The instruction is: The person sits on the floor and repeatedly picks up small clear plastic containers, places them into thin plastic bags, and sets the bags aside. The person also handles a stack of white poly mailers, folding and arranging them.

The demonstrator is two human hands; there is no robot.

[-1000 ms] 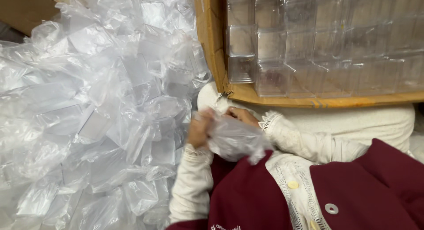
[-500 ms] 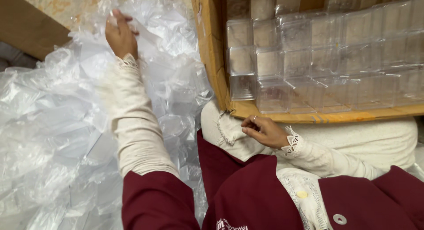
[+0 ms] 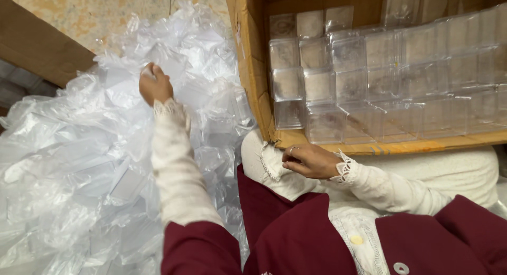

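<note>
- Reaching out at about 10 o'clock, the left hand (image 3: 155, 86) is closed over a piece of clear film at the top of the heap of clear plastic bags (image 3: 68, 164); fingers are curled in, and a bit of white film shows at the knuckles.
- The pinched bag (image 3: 149, 70) lies on the upper part of the heap, near its far edge; judged to be gripped there because the top layer comes free without dragging the bags under it.
- The heap fills the left half of the view from 7 to 11 o'clock, crumpled and loose, within arm's reach of the seated person.
- The right hand (image 3: 310, 161) rests low at about 5 o'clock on the white fabric of the lap (image 3: 443, 172), just below the near wall of the cardboard box (image 3: 248, 69).
- Right-hand fingers are loosely bent, thumb toward fingertips; a scrap of white lace or film (image 3: 269, 161) sits at the fingertips, but I cannot tell whether it is gripped or merely touched.
- The box stands open at 1 to 3 o'clock, packed with clear plastic cases (image 3: 369, 79) in neat rows, stacked upright and touching one another, likely to use the space fully.
- Box sits just beside the heap, so both are reachable without shifting.
- A brown board (image 3: 37, 48) lies at the upper left, beyond the heap.
</note>
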